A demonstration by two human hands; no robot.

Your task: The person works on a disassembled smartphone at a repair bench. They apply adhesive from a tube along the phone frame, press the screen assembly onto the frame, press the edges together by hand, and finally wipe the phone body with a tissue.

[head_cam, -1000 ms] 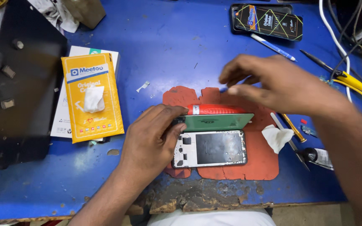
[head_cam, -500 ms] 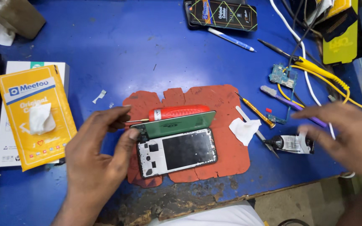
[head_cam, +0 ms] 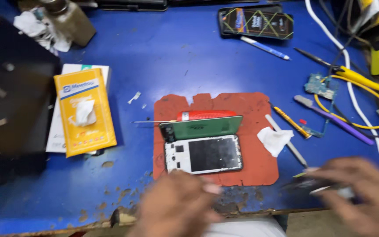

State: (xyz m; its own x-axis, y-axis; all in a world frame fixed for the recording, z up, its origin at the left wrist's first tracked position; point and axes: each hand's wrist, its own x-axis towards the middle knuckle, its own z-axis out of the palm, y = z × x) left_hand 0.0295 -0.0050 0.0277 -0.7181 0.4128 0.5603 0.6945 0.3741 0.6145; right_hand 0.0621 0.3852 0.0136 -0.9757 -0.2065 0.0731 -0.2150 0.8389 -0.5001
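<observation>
An opened phone with a white frame (head_cam: 202,153) lies face up on a red-brown mat (head_cam: 259,171). A green panel (head_cam: 202,127) leans along its far edge, with a red-handled screwdriver (head_cam: 205,115) behind it. My left hand (head_cam: 176,208) hovers blurred at the table's front edge, just below the phone, holding nothing. My right hand (head_cam: 360,199) is low at the right, over a small dark tool (head_cam: 301,182) near the mat's corner. Blur hides whether it grips anything.
A white tissue (head_cam: 273,140) lies on the mat's right side. A yellow packet (head_cam: 84,112) sits on the left beside a black tray (head_cam: 14,101). A second phone (head_cam: 255,22), a blue pen (head_cam: 264,47), a small circuit board (head_cam: 319,83), a purple pry tool (head_cam: 334,118) and yellow cables (head_cam: 365,83) are at the back right.
My left hand has let go of the phone and green panel and drawn back to the table edge. My right hand has dropped lower, toward the small dark tool.
</observation>
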